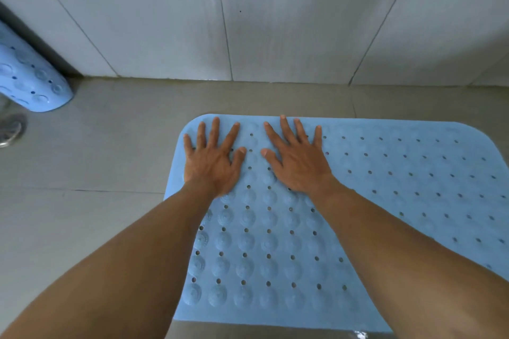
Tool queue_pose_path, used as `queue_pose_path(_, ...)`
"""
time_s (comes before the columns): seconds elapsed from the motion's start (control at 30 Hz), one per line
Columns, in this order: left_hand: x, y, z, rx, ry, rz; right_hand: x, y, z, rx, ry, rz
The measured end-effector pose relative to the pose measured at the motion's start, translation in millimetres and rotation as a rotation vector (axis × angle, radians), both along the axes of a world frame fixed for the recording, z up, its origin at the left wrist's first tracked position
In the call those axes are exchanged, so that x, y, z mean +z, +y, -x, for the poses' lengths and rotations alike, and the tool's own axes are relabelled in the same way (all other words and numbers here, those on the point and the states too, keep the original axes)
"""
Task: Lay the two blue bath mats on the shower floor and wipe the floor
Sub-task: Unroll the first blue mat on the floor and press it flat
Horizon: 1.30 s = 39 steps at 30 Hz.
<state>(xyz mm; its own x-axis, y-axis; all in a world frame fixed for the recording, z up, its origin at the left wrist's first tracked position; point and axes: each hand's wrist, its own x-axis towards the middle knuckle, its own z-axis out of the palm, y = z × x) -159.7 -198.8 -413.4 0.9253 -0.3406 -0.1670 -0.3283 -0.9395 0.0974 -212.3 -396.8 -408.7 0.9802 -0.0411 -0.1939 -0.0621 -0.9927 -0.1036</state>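
A blue bath mat (pixel 385 187) with small holes and round bumps lies flat on the grey tiled shower floor (pixel 96 162), filling the centre and right of the view. My left hand (pixel 213 158) and my right hand (pixel 296 158) press palm-down on its far left corner, side by side, fingers spread, holding nothing. A second blue mat (pixel 30 77) leans curled against the wall at the far left, its suction cups facing out and its lower edge on the floor.
A metal floor drain (pixel 9 129) sits at the left edge, just below the curled mat. Pale grey wall tiles (pixel 275 22) rise straight behind the flat mat. A small wet glint (pixel 360 334) shows at the mat's near edge.
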Motion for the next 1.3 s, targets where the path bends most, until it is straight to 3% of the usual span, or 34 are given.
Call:
queue_pose_path(1.07,-0.9,0.1,-2.4,0.064,0.018,0.009,0.9,0.3,-11.3,-0.046,0.080,-0.070)
queue_pose_path(1.3,11.4,-5.0,-6.7,0.063,0.136,-0.121,17.5,-17.4,-6.8,-0.012,0.126,-0.272)
